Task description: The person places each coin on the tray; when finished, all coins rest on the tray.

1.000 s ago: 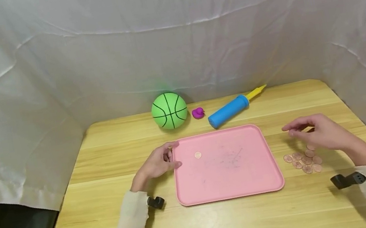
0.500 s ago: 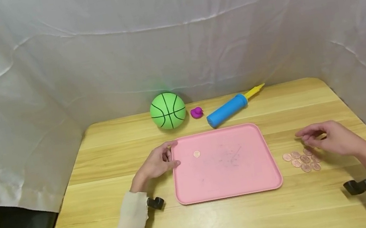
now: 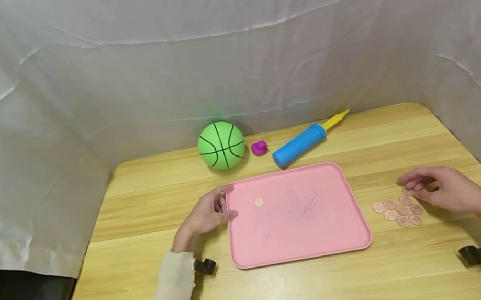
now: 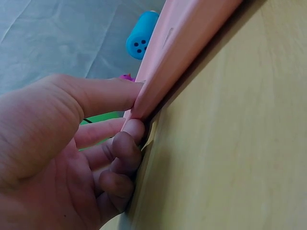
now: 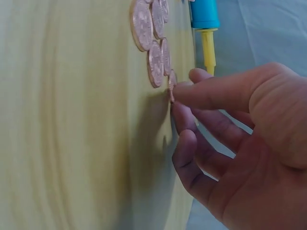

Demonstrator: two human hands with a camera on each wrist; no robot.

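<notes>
At the left rim of the pink tray [image 3: 302, 235], my left hand [image 3: 205, 213] pinches the edge, thumb on top and curled fingers below, as the left wrist view shows. A single coin [image 3: 259, 202] lies inside the tray near its upper left. Right of the tray, several copper-coloured coins [image 3: 401, 209] lie flat in a loose cluster on the table. My right hand [image 3: 448, 189] is low over the cluster's far right side, its thumb and fingertips pinching at the outermost coin [image 5: 171, 79], which still lies at table level, partly covered by the thumb.
Along the back of the wooden table [image 3: 284, 296] sit a green ball with black lines [image 3: 221, 145], a purple toy duck [image 3: 260, 148] and a blue hand pump [image 3: 299, 145] with a yellow nozzle. A grey-white curtain [image 3: 226, 67] hangs behind and at both sides.
My right hand has moved right and down from beside the tray to the outermost coin of the cluster, its fingers drawing closer together. The left hand and tray have stayed put.
</notes>
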